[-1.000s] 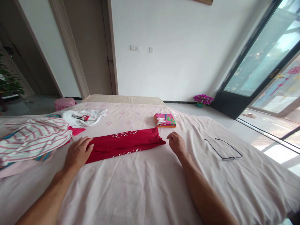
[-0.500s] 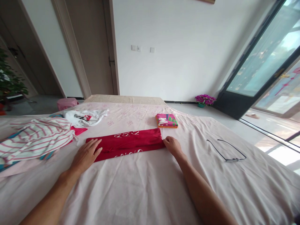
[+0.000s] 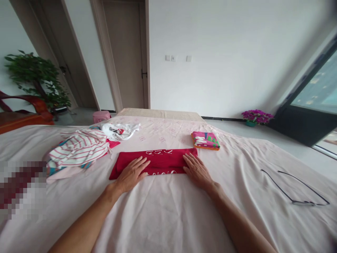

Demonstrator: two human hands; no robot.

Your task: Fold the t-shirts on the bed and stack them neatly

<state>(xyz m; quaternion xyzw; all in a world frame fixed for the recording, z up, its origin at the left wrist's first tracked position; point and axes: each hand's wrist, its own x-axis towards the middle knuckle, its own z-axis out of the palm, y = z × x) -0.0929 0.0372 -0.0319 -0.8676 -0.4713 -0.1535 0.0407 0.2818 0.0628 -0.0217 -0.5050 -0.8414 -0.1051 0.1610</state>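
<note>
A dark red garment point(image 3: 163, 161) with white lettering lies folded into a long strip on the pale pink bed sheet point(image 3: 163, 218). My left hand point(image 3: 133, 173) rests flat on its left part, fingers stretched out and a little apart. Over the right end of the strip lies my right hand point(image 3: 198, 170), palm down with its fingers extended. Neither hand grips the cloth. Just beyond the right hand sits a neatly folded pink and orange garment stack point(image 3: 205, 140) with coloured print on top.
To the left, a loose heap holds a striped cloth point(image 3: 81, 149) and a white printed shirt point(image 3: 119, 131). Black-framed glasses point(image 3: 302, 202) lie on the sheet at right. Past the bed stand a pink stool point(image 3: 102, 116), a wooden chair point(image 3: 39, 110) and purple flowers point(image 3: 256, 116).
My right hand has gone from pinching the strip's right edge to lying flat on it. The left hand has shifted inward along the cloth. The view has turned left.
</note>
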